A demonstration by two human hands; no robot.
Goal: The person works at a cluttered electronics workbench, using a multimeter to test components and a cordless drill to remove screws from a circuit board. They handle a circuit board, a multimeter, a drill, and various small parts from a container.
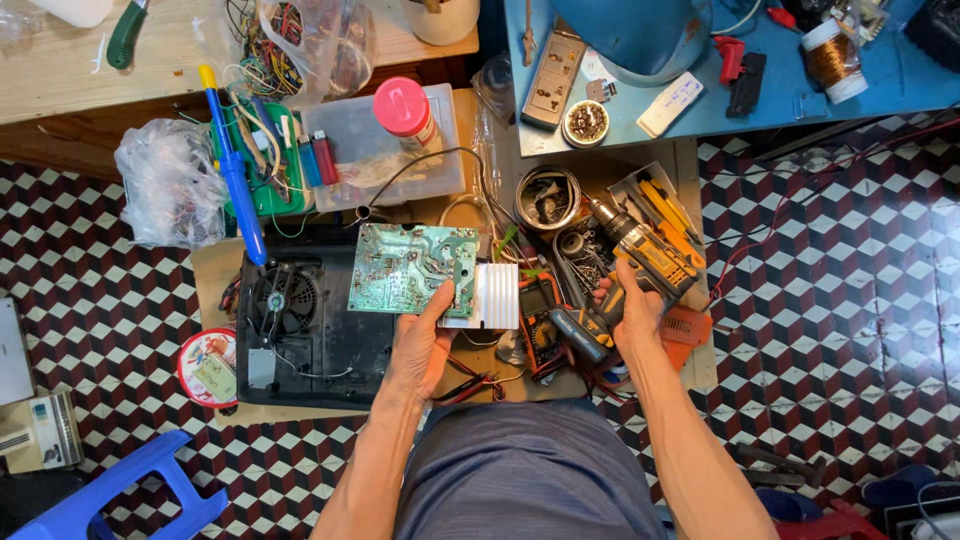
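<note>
**Circuit board in your left hand, drill in your right**

Circuit board (412, 268), green and crowded with components, is sitting tilted over the open black appliance housing (318, 325), which serves as the landmark for everything else. You are holding the board just above the housing's right half, with its ribbed aluminium heat sink (495, 296) hanging past the housing's right edge.

Judging by its look, the board is behaving as a light, rigid but fragile thing: the heat sink is making it heavier on that end, and the solder side is carrying sharp leads. You are best gripping it by the bare edge or by the heat sink, not pressing on the parts. A black cable (420, 165) is running from beyond the housing's far edge toward the board, though whether it joins the board is unclear, so it may be tethered.

Your left hand (420, 345) is reaching up from the near side of the housing, fingers (437, 300) closing in a pinch on the board's lower right corner beside the heat sink, thumb on top and the rest hidden beneath.

Your right hand (632, 310), well to the right of the housing, is wrapping fully around the grip of a yellow and black cordless drill (640, 255), whose chuck is pointing away from you toward a round tin of screws (548, 198). A multimeter (540, 318) is lying between the housing and the drill.
</note>
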